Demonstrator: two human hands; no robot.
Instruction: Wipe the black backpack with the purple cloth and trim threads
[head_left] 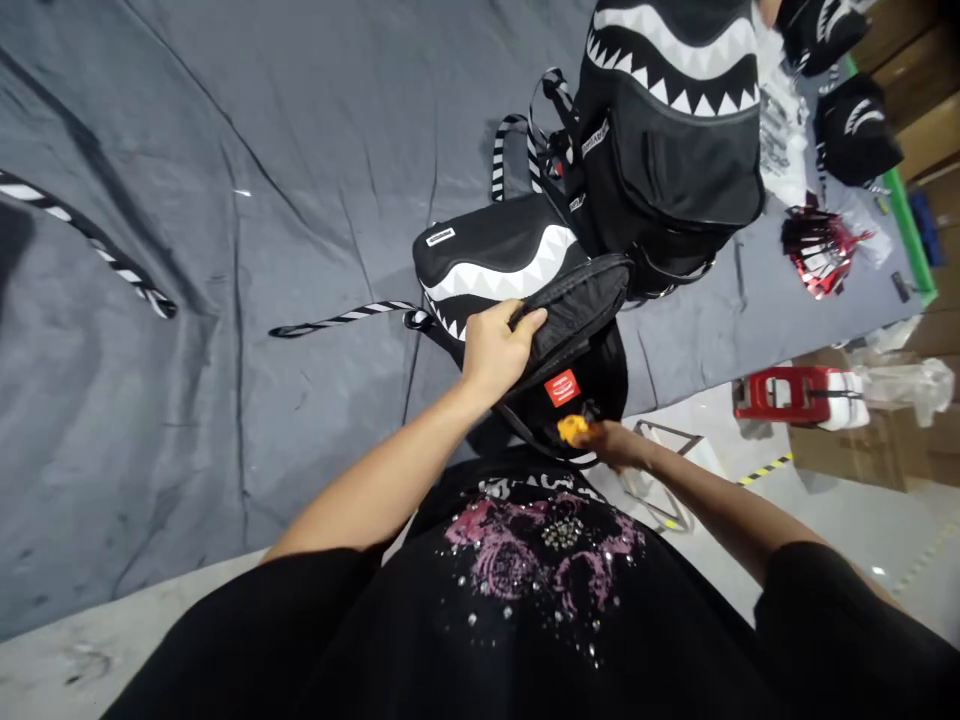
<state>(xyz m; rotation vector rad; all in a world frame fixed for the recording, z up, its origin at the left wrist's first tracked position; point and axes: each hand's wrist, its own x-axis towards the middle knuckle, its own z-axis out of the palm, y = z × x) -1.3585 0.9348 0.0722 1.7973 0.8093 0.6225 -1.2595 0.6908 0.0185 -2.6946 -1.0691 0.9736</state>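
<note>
A black backpack (499,245) with a white shark-mouth print lies unzipped at the table's front edge, close to my body. My left hand (495,350) pinches the rim of its opened front, thumb and fingers around the fabric. Inside the opening a red label (562,388) shows on the dark lining. In my right hand (619,443) is a small yellow-orange and black tool (574,430), held at the bag's lower edge; its exact kind is too blurred to make out. A striped strap (345,320) trails from the bag to the left.
Another shark-mouth backpack (675,130) stands just beyond, on the grey-covered table (300,150). Farther right are smaller black bags (859,130), clear plastic and red foil (817,250). A red-and-white object (799,397) and cardboard boxes (855,450) stand beyond the table's right side.
</note>
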